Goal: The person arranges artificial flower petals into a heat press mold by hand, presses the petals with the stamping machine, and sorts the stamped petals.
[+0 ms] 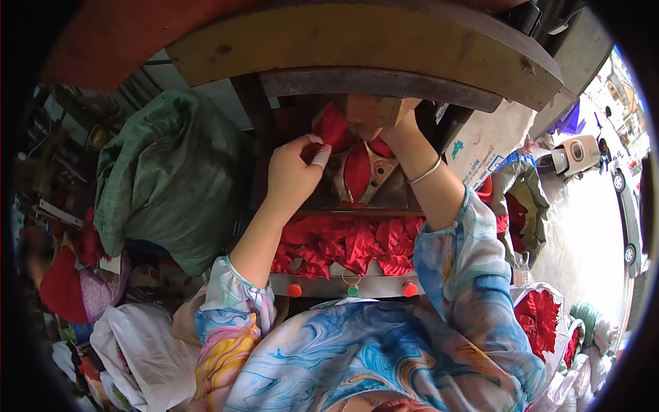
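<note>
My left hand [305,161] pinches a red fabric petal [331,127] at the left side of a metal mold [377,172]. Across the middle of that mold lies another red petal [357,172]. My right hand [401,123] reaches in at the mold's right side, its fingers mostly hidden behind a block of the press [371,113]; a bit of red fabric shows beside it. Closer to my body, a heap of red fabric petals [357,240] rests on the machine's front ledge.
The press's thick beam [364,41] arches above my hands. Red and green buttons [353,290] line the front edge. A large green sack [171,178] stands at left. Bags with red fabric [539,319] are at right. At far left a person in red [62,285] is partly visible.
</note>
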Demonstrator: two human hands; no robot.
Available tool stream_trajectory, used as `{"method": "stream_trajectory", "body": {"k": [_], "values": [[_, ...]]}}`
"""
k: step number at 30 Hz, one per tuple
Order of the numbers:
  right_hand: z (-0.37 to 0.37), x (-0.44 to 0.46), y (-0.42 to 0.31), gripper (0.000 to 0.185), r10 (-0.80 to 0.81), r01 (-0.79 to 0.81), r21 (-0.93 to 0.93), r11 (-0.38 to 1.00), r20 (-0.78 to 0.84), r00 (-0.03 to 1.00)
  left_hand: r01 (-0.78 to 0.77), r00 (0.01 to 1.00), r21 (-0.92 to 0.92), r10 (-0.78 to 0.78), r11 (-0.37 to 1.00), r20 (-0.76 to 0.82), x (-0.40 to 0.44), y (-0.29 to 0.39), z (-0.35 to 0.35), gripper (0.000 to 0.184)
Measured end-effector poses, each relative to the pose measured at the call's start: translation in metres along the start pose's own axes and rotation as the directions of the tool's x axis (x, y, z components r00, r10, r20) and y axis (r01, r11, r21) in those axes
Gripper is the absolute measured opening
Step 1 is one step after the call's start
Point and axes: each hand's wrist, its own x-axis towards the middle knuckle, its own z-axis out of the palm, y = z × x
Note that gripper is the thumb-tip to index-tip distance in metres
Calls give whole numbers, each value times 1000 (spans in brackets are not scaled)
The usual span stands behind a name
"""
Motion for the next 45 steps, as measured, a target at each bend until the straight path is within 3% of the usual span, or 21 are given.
{"method": "stream_trajectory", "body": {"k": [2, 3, 5, 6, 8, 12, 13, 14, 16, 17, 19, 21, 23, 25, 45], "values": [[6, 0, 4, 30, -59, 50, -76, 996, -127, 990, -52, 999, 3, 52, 999, 7, -5, -2, 0, 18], [-5, -4, -16, 29, 121, -106, 242, 965, -47, 992, -51, 999, 5, 51, 999, 3, -10, -2, -4, 18], [-18, -6, -93, 21, 427, -384, 509, 770, 37, 904, -267, 964, 23, 267, 963, -3, -24, 1, -11, 17], [-22, -12, -136, 15, 574, -490, 507, 710, -13, 819, -337, 941, 26, 337, 941, 17, -34, 4, -16, 21], [-56, -48, -157, 12, 599, -612, 348, 710, 159, 785, -266, 958, -9, 266, 964, 112, -67, 4, -30, 29], [-95, -155, -200, 12, 448, -472, 262, 842, 151, 881, -270, 954, 55, 260, 961, 146, -140, -42, -35, 32], [-102, -196, -195, 10, 528, -537, 167, 827, 97, 844, -223, 963, 102, 202, 969, 178, -159, -55, -35, 36], [-110, -228, -187, 8, 476, -471, -72, 879, 108, 873, -177, 967, 151, 143, 973, 210, -176, -66, -33, 40], [-109, -267, -197, 7, 464, -409, -359, 839, 78, 883, -165, 971, 200, 123, 966, 204, -202, -82, -25, 41], [-108, -289, -191, 9, 366, -302, -414, 859, 85, 927, -154, 975, 246, 107, 957, 195, -213, -90, -21, 43], [-105, -327, -183, 13, 362, -275, -476, 835, 98, 927, -149, 976, 268, 98, 952, 194, -229, -110, -10, 45], [-101, -354, -168, 16, 356, -237, -538, 809, 126, 926, -239, 970, 347, 206, 907, 130, -240, -119, 0, 48], [-94, -353, -167, 17, 344, -190, -599, 778, 154, 926, -246, 965, 365, 193, 898, 176, -242, -122, 3, 49], [-89, -352, -165, 16, 356, -190, -622, 760, 153, 922, -243, 970, 405, 219, 882, 104, -242, -125, 6, 46], [-88, -343, -172, 14, 363, -196, -615, 764, 159, 918, -247, 969, 417, 228, 875, 97, -241, -129, 9, 44]]}}
